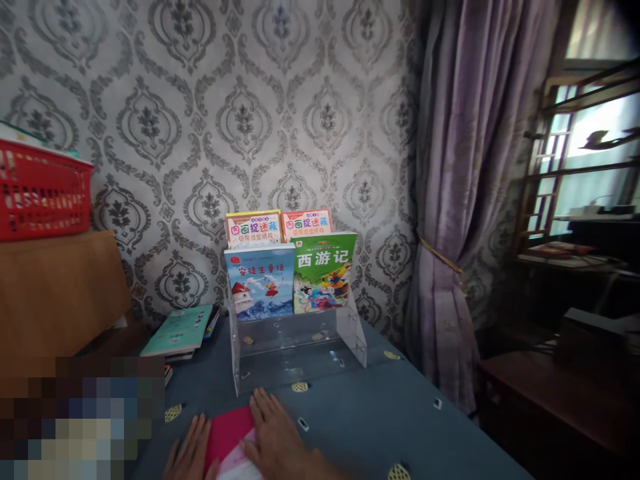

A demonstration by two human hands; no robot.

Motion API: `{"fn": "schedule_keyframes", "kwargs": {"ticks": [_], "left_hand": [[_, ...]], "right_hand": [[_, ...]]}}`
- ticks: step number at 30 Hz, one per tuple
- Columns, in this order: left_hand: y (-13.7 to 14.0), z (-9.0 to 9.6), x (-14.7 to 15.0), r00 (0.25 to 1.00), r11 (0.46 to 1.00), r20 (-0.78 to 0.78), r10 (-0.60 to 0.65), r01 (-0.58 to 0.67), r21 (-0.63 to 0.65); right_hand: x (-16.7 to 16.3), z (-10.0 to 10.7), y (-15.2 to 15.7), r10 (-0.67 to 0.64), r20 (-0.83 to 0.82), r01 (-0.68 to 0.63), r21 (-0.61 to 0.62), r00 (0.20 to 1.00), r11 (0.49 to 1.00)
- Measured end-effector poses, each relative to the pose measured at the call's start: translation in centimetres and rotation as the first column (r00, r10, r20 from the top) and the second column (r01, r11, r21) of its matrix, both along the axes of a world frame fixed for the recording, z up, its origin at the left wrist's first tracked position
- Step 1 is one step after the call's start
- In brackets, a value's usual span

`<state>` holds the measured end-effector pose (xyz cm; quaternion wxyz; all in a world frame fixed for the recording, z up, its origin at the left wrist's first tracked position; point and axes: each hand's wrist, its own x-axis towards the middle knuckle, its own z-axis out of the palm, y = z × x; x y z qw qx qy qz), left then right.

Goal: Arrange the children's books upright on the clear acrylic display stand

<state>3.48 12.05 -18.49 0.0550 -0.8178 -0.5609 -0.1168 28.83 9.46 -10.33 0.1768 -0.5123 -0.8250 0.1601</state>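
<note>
A bright pink book or booklet (227, 430) lies on the table near its front, its lower part cut off by the frame. My left hand (189, 448) rests along its left side, fingers stretched out. Across its right edge lies my right hand (280, 437), flat, with fingers extended and the thumb over a paler pink part. Just beyond stands a clear acrylic book rack (300, 353). Its upper tiers hold a blue picture book (263, 283), a green book (324, 273) and two books behind them, one yellow-edged (254, 228) and one red-edged (307, 224).
A blue-grey patterned cloth (380, 407) covers the table. Teal-covered books (180, 331) are stacked at the left, near a cardboard box (60, 287) bearing a red basket (43, 190). Purple curtains (450, 200) hang at the right. The lower left corner is pixelated.
</note>
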Motion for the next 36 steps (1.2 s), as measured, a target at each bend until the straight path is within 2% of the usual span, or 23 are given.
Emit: {"fn": "schedule_keyframes", "kwargs": {"ticks": [4, 10, 13, 23, 26, 30, 33, 36], "left_hand": [[-1.9, 2.1, 1.7, 0.992, 0.992, 0.006, 0.122, -0.122, -0.020], [-5.3, 7.5, 3.6, 0.981, 0.970, 0.054, 0.185, -0.174, -0.170], [-5.8, 8.7, 3.7, 0.977, 0.954, 0.057, 0.204, -0.186, -0.234], [-5.8, 8.0, 3.5, 0.977, 0.971, 0.124, 0.171, -0.146, -0.189], [-5.9, 8.4, 3.3, 0.973, 0.970, 0.157, 0.171, -0.138, -0.202], [-6.1, 8.7, 3.2, 0.970, 0.965, 0.169, 0.172, -0.132, -0.225], [-6.1, 8.9, 3.1, 0.970, 0.962, 0.165, 0.177, -0.135, -0.239], [-5.9, 8.7, 2.8, 0.971, 0.963, 0.167, 0.174, -0.133, -0.233]], "right_hand": [[0.9, 0.6, -1.0, -0.028, 0.064, 0.027, 0.019, 0.998, 0.999], [1.2, 1.3, -3.2, -0.003, 0.205, -0.002, 0.022, 0.979, 1.000], [1.4, 0.9, -4.4, 0.025, 0.245, -0.040, 0.057, 0.969, 0.998], [1.5, -0.4, -8.1, 0.237, 0.217, -0.258, 0.077, 0.947, 0.963], [0.7, -0.3, -9.3, 0.360, 0.189, -0.377, 0.061, 0.914, 0.924], [-0.1, 0.3, -10.4, 0.524, 0.164, -0.534, 0.022, 0.836, 0.845], [-0.4, 1.2, -11.0, 0.582, 0.162, -0.585, -0.030, 0.797, 0.810], [-0.6, 2.1, -11.6, 0.604, 0.142, -0.600, -0.072, 0.785, 0.797]]}}
